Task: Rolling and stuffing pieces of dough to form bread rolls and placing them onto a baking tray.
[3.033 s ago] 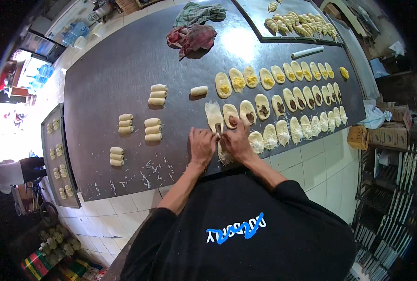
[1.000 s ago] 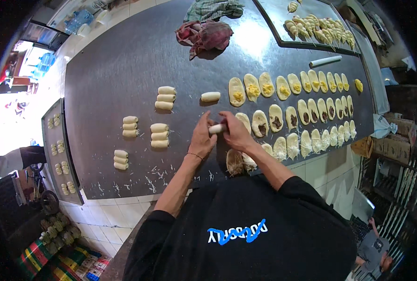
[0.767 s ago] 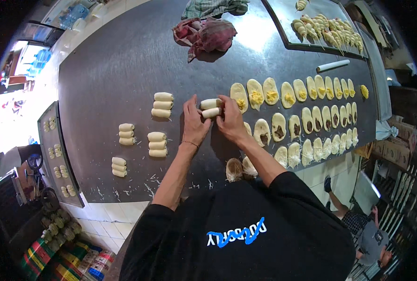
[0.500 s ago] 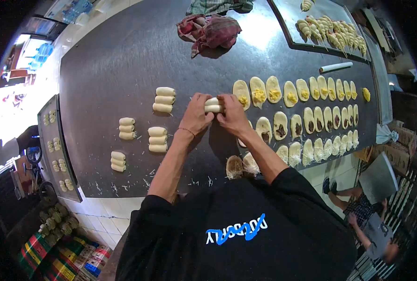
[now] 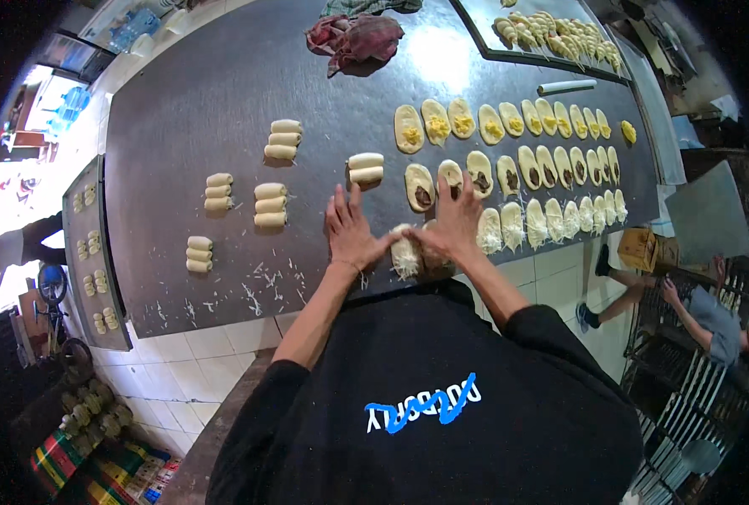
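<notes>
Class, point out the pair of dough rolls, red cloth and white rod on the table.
Pair of dough rolls [image 5: 366, 173]: head view, on the lower roll.
Red cloth [image 5: 361, 40]: head view, middle of its folds.
White rod [image 5: 567, 87]: head view, halfway along its length.

Red cloth [image 5: 356, 42] lying crumpled beside green cloth [image 5: 362, 7]; blue water jugs [image 5: 127, 37] standing at upper left; bicycle [image 5: 52, 286] standing lower; cardboard box [image 5: 637, 249] sitting near co-worker [image 5: 714, 324] at right.

Bracketing shred-topped dough oval [image 5: 405, 259] between left hand [image 5: 351, 236] and right hand [image 5: 452, 220], fingers spread, at near edge of dark surface [image 5: 214, 105]. With paired dough rolls [image 5: 366, 160] just beyond left hand, yellow-filled ovals [image 5: 463, 119] farther right, red cloth [image 5: 362, 40] toward far edge.
</notes>
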{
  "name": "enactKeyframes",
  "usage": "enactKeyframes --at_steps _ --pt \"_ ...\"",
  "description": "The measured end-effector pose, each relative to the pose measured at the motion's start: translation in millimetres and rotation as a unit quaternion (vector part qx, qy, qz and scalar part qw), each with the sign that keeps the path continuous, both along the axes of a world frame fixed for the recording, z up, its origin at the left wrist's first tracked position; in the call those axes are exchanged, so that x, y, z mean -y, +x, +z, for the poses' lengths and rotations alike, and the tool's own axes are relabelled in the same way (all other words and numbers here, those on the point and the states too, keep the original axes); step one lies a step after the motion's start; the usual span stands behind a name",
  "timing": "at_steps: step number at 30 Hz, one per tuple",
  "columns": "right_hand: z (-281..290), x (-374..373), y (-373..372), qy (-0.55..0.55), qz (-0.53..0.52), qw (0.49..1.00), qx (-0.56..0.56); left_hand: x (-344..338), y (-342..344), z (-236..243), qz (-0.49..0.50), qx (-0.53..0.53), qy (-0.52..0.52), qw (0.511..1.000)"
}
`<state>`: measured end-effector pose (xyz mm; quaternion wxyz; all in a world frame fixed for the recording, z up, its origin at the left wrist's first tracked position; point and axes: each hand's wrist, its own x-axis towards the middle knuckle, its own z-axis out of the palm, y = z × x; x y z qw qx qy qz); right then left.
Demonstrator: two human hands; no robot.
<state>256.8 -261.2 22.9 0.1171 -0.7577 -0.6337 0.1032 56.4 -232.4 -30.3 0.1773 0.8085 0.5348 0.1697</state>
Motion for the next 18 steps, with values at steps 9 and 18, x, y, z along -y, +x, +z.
enactKeyframes --at_steps 9,18 --pt "-16.6 -47.8 -16.6 -0.03 -0.037 0.999 0.015 -39.6 25.3 0.8 0.181 -0.02 -0.092 0.979" --pt "-18.4 82.1 -13.0 0.017 0.154 0.979 -0.135 77.4 -12.5 5.0 -0.13 0.213 -0.005 0.968"
